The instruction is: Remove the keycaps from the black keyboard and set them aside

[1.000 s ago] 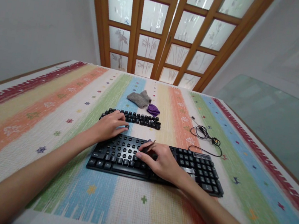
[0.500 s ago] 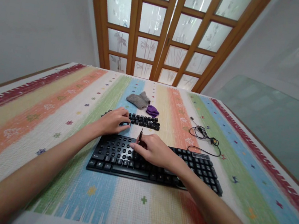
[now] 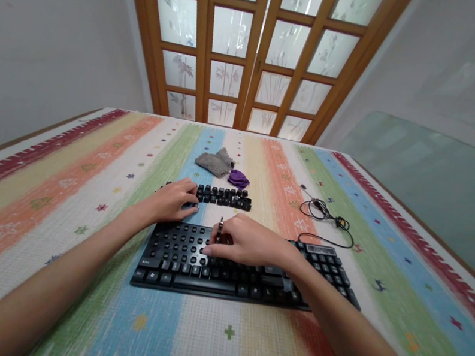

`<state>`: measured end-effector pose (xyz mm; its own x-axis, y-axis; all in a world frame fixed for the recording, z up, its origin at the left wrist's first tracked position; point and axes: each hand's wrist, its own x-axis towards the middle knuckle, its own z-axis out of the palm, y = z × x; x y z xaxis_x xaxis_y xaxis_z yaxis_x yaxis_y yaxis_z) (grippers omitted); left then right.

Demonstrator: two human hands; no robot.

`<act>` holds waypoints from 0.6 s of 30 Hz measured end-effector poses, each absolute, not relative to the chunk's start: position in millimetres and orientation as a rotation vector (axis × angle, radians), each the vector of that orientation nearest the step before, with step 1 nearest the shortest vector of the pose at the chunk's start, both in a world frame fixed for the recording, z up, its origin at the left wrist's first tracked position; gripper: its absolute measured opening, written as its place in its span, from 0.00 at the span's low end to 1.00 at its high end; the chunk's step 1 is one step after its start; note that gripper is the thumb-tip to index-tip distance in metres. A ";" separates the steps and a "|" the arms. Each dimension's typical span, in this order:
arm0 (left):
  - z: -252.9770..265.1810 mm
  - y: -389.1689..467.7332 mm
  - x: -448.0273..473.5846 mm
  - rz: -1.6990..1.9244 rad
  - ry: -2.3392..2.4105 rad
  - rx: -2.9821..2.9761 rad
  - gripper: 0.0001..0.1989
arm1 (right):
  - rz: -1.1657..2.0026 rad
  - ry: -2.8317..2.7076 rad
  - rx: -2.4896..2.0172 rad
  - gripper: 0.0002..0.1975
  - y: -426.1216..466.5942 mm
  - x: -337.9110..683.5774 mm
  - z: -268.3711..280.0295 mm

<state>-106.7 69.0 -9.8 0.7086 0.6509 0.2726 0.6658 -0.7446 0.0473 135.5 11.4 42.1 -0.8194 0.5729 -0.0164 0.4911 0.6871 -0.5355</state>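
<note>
A black keyboard [image 3: 201, 284] lies across the striped cloth; many keycaps are off its upper left and middle, leaving small bare stems. My right hand [image 3: 249, 241] is closed over the middle of the keyboard. It holds a slim, dark tool [image 3: 219, 230] with shiny parts, upright; its lower end is hidden by the fingers. My left hand [image 3: 174, 201] rests just beyond the keyboard's upper left edge. Its thumb and fingers are curled around a black keycap [image 3: 190, 205], partly hidden. Beside this hand, loose black keycaps [image 3: 227, 199] stand in two rows.
Behind the keycaps lie a grey cloth [image 3: 215, 162] and a purple cloth bundle [image 3: 238, 179]. A coiled black cable [image 3: 323, 210] runs from the keyboard's back right. The striped tablecloth [image 3: 106, 253] covers the table, with wood-framed glass doors [image 3: 250, 64] beyond its far edge.
The camera view has shifted slightly. My left hand stays by the keycap rows, a little nearer the keyboard. The tool in my right hand sits lower, closer to the fingers.
</note>
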 end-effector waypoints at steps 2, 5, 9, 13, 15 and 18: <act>-8.1 68.8 -107.3 -0.417 -1.099 -2.851 0.10 | 0.815 -2.744 -0.832 0.13 12.7 136.5 41.6; -6.4 68.7 -108.5 -0.388 -1.094 -2.843 0.10 | 0.805 -2.723 -0.813 0.13 12.2 137.1 37.9; -5.4 68.8 -109.5 -0.347 -1.087 -2.836 0.11 | 0.781 -2.696 -0.813 0.11 9.7 139.0 35.7; -5.1 68.3 -108.8 -0.322 -1.074 -2.807 0.11 | 0.763 -2.685 -0.841 0.10 7.0 142.5 39.0; -4.9 68.0 -108.4 -0.306 -1.067 -2.790 0.10 | 0.745 -2.680 -0.846 0.10 6.0 144.1 42.0; -4.5 67.7 -108.3 -0.273 -1.071 -2.790 0.10 | 0.741 -2.650 -0.838 0.11 5.0 145.7 46.1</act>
